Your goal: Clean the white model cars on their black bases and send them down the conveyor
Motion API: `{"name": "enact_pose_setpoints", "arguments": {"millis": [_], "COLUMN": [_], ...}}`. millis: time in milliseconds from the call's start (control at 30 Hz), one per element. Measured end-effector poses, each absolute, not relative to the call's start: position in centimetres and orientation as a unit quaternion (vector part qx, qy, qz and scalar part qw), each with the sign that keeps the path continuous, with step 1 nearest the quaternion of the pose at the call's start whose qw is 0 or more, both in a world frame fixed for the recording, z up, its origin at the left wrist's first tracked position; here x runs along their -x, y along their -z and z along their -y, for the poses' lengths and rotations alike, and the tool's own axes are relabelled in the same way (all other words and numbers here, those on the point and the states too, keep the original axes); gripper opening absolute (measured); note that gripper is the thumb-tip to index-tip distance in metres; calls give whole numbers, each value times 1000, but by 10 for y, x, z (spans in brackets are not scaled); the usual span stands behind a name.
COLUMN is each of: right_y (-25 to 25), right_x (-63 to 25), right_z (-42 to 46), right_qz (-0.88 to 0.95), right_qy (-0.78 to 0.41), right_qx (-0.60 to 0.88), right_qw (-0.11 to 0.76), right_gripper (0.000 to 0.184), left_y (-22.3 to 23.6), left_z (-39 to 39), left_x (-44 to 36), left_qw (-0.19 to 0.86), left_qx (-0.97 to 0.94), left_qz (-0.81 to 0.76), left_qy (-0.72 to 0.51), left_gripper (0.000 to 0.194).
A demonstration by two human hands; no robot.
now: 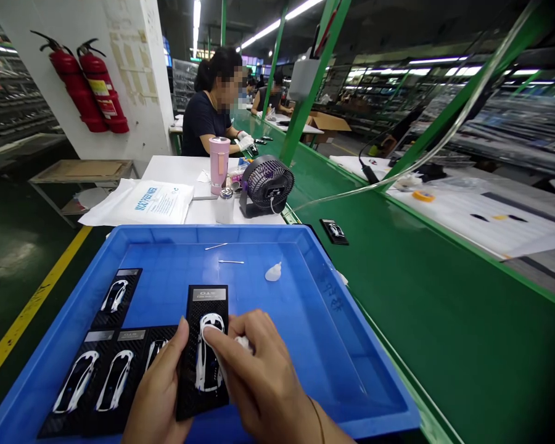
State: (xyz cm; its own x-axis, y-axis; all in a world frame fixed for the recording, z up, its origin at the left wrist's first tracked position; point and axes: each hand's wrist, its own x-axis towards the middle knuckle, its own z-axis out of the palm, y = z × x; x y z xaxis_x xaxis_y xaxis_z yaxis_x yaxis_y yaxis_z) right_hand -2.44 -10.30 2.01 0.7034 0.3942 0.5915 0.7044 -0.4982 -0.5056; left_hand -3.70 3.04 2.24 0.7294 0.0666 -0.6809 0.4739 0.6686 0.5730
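My left hand (160, 391) grips a black carbon-patterned base plate with a white-and-black model car (210, 364) on it, thumb along its left edge. The plate is tilted up over the blue tray, with a silver label at its top. My right hand (263, 370) has its index finger on the car's front end. A small white wad (244, 342), perhaps tissue or cloth, shows between that hand's curled fingers. To the left in the tray lie several similar plates with model cars (115, 379), one partly behind my left hand.
The blue tray (351, 351) also holds two cotton swabs (231, 262) and a small translucent bulb (273, 271). Behind it stand a fan (267, 185), a pink tumbler (219, 166) and a clear bottle (225, 206). Another car plate (334, 232) lies on the green conveyor (425, 277). A co-worker (210, 117) sits beyond.
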Motion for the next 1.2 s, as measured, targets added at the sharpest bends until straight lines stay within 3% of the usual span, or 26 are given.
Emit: {"name": "enact_pose_setpoints", "arguments": {"millis": [167,400,500,700,900,1067,1200], "right_y": [-16,-15,-12,-7,-12,-12,-9], "right_x": [27,23,25,27,21,25,26], "right_z": [113,126,115,111,136,136,132], "right_qz": [381,298,305,351,265,280,266], "right_qy": [185,129,127,147,138,35,19], "right_qx": [836,771,769,797,775,743,728], "right_qw": [348,548,548,469,557,607,632], "right_gripper": [31,44,42,38,39,32,31], "left_y": [-16,-15,-16,-19,-23,-20,-19], "left_z": [-32,-32,-29,-27,-29,-29,-27], "left_x": [31,27,28,26,24,24,24], "left_qw": [887,890,894,894,896,902,909], "left_qx": [-340,-343,-336,-330,-313,-302,-258], "left_qz": [-276,-281,-278,-287,-300,-292,-309], "left_qy": [143,108,105,101,95,99,108], "left_gripper": [39,35,35,39,40,38,37]}}
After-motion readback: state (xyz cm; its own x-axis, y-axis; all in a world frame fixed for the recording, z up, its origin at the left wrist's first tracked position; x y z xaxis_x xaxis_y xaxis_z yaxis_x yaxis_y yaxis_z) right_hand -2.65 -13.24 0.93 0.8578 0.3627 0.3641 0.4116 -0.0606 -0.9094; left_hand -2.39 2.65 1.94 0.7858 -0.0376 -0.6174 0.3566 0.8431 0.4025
